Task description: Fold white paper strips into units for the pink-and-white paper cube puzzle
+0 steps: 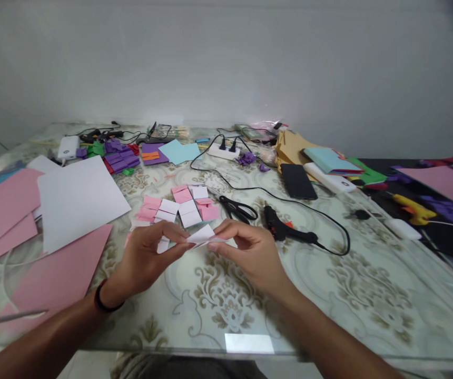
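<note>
Between both hands is a small folded piece of white paper (pixel 202 235), held above the near middle of the table. My left hand (pixel 147 252), with a dark band on its wrist, pinches its left end between thumb and fingers. The right end is pinched by my right hand (pixel 252 252). Just beyond the hands lie several folded pink squares (pixel 148 206) and folded white squares (pixel 189 212). Black-handled scissors (pixel 239 208) rest behind my right hand, and a black glue gun (pixel 287 226) lies to its right with its cord trailing.
White sheets (pixel 78 200) and pink sheets (pixel 58 279) overlap on the left. Purple folded papers (pixel 121 159) and a power strip (pixel 224 151) lie at the back. To the right are a black phone (pixel 298 181), brown envelopes (pixel 292 147) and a yellow glue gun (pixel 414 209).
</note>
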`<act>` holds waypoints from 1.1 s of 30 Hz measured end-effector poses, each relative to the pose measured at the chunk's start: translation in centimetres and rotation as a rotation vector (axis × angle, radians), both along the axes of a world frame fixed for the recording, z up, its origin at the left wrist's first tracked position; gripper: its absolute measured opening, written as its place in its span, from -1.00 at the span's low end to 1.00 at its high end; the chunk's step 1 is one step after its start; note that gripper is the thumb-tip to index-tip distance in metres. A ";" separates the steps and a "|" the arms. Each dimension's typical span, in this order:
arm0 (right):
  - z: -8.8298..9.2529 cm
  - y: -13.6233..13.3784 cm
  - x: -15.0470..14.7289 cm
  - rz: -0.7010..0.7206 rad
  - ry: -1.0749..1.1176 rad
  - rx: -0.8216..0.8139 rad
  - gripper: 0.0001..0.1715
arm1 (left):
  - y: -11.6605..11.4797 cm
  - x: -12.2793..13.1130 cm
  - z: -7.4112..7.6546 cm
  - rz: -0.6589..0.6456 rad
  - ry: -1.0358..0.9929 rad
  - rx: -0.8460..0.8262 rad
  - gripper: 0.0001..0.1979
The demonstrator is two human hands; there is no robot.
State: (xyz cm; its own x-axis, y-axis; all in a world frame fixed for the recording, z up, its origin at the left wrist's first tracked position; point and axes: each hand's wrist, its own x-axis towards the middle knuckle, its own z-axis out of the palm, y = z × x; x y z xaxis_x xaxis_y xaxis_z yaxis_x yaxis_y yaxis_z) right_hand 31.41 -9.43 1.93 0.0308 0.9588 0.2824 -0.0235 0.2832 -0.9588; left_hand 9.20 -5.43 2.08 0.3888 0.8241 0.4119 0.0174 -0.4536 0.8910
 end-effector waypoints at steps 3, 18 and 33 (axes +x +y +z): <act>-0.2 0.0 0.1 -0.013 0.011 0.022 -0.88 | 0.0 0.2 0.2 0.015 -0.054 -0.003 -0.90; -0.7 0.0 0.3 -0.035 -0.104 0.123 -0.81 | 0.3 0.0 1.0 -0.015 -0.016 0.105 -0.91; 0.4 -0.4 0.5 -0.081 -0.242 0.267 -0.83 | 0.3 -0.3 2.0 0.078 0.238 0.368 -0.90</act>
State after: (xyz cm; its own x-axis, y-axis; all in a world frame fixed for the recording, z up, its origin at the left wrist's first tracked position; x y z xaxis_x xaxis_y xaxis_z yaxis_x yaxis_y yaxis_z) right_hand 31.91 -9.80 2.30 0.0048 0.8476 0.5307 0.2275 0.5159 -0.8259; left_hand 8.91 -5.12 4.05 0.4511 0.6700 0.5896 0.2491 -0.7289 0.6377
